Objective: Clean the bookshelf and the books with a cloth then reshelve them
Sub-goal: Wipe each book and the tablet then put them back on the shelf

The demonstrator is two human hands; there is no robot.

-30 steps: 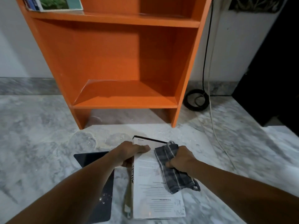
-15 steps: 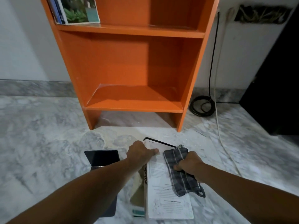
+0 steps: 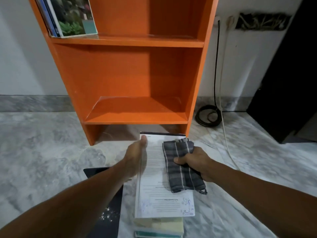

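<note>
An orange bookshelf (image 3: pixel 133 76) stands against the wall, its lower shelf bare. Up on the higher shelf, some books (image 3: pixel 68 16) lean at the left. In front of the shelf a white book (image 3: pixel 154 191) is raised above a small stack of books (image 3: pixel 159 225) on the floor. My left hand (image 3: pixel 137 155) grips the white book's left edge, thumb on the cover. My right hand (image 3: pixel 192 160) clutches a grey checked cloth (image 3: pixel 180 165) that lies on the cover.
A dark flat book (image 3: pixel 106 213) lies on the marble floor to the left, partly under my left arm. A coiled black cable (image 3: pixel 208 115) and a white cord (image 3: pixel 226 143) run down right of the shelf. A black cabinet (image 3: pixel 288 83) stands far right.
The white book has come up off the floor stack and moved toward the shelf, my left hand sliding along its edge. The view tilted up, showing more of the upper shelf.
</note>
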